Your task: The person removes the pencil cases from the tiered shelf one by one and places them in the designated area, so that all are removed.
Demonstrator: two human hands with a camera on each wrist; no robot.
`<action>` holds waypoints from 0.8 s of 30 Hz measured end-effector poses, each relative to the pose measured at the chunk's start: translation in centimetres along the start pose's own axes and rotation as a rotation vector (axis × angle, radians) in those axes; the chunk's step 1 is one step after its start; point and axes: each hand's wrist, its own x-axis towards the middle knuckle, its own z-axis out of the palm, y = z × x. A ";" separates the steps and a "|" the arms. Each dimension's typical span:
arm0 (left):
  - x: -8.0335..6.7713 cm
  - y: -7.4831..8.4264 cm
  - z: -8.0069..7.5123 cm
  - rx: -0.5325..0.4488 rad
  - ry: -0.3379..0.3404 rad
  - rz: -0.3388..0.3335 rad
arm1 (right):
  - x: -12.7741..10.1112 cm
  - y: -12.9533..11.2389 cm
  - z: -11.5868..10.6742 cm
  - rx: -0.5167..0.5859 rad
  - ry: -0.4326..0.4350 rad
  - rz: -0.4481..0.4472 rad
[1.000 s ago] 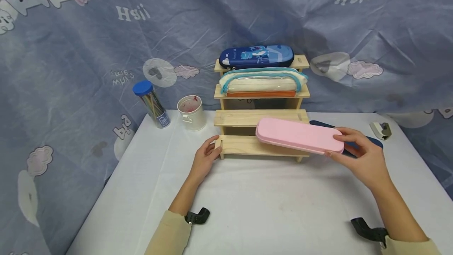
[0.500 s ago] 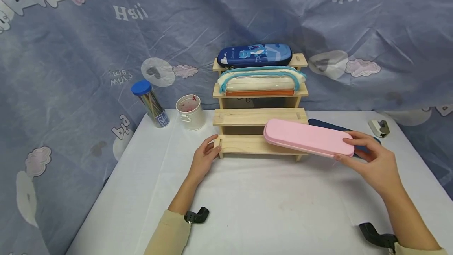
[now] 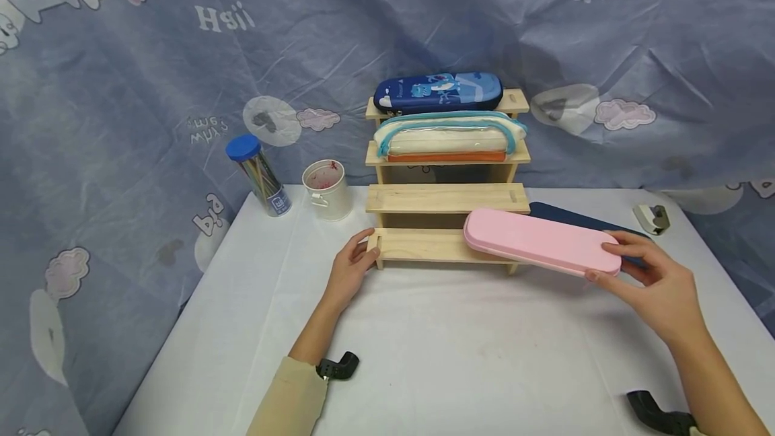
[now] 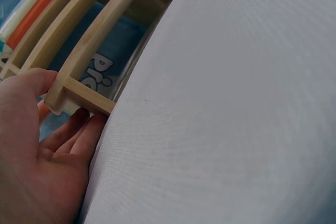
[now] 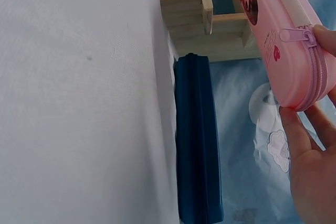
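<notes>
The person's left hand [image 3: 351, 263] gripped the left end of the lowest shelf of the wooden tiered rack [image 3: 448, 198]. The right hand [image 3: 660, 286] pinched the right end of a pink zippered pencil case [image 3: 539, 239], held aslant at the rack's lower right. A navy case [image 3: 578, 218] lay on the counter [image 3: 454, 342] right of the rack. A blue cartoon pencil case [image 3: 438, 93] sat on the rack's top shelf, a turquoise-trimmed pouch [image 3: 448, 138] one shelf below. Left of the rack stood a white pot [image 3: 329, 202] and, farther out, a blue-lidded tube [image 3: 263, 180].
</notes>
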 end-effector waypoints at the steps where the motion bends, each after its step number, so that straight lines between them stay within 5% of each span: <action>1: 0.0 0.0 0.0 -0.002 0.000 0.001 | 0.0 0.0 0.0 -0.003 0.001 0.000; 24: 0.0 0.1 0.1 0.010 0.005 -0.007 | -1.3 1.0 -1.9 -0.046 0.022 0.053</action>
